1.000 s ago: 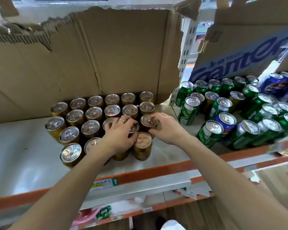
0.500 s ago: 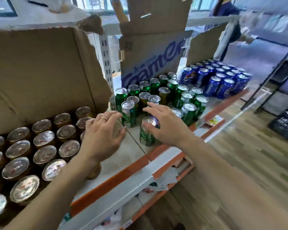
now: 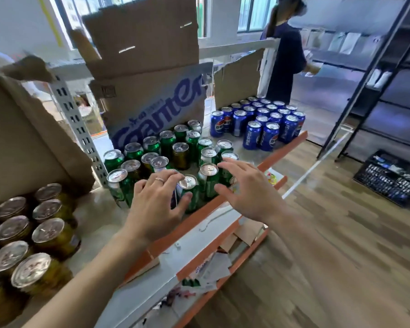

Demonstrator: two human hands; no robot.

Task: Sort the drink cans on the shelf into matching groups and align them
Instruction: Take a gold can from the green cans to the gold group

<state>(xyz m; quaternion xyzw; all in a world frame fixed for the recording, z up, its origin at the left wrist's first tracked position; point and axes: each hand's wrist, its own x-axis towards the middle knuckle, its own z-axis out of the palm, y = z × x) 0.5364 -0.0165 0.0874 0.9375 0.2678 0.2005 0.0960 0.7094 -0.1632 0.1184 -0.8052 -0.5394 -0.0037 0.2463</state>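
Green cans (image 3: pixel 208 181) stand in a loose cluster mid-shelf, with a few gold cans (image 3: pixel 180 155) mixed among them. A block of gold cans (image 3: pixel 48 235) fills the lower left, and blue cans (image 3: pixel 269 136) stand in rows at the back right. My left hand (image 3: pixel 156 207), wearing a ring, is spread over the front of the green cluster, its thumb beside a green can (image 3: pixel 188 192); a sliver of blue shows under its fingers. My right hand (image 3: pixel 246 192) hovers with fingers spread just right of the front green cans, gripping nothing.
Torn cardboard boxes (image 3: pixel 152 86) stand behind the cans, beside a perforated shelf upright (image 3: pixel 81 133). The orange shelf edge (image 3: pixel 223 204) runs in front of my hands. A person (image 3: pixel 284 60) stands at the back right near a black rack (image 3: pixel 374 74); a black crate (image 3: pixel 388 176) sits on the floor.
The view swung right from the gold cans to the green cluster. Both hands left the gold cans and moved over the front green cans; my right hand shifted right and spread.
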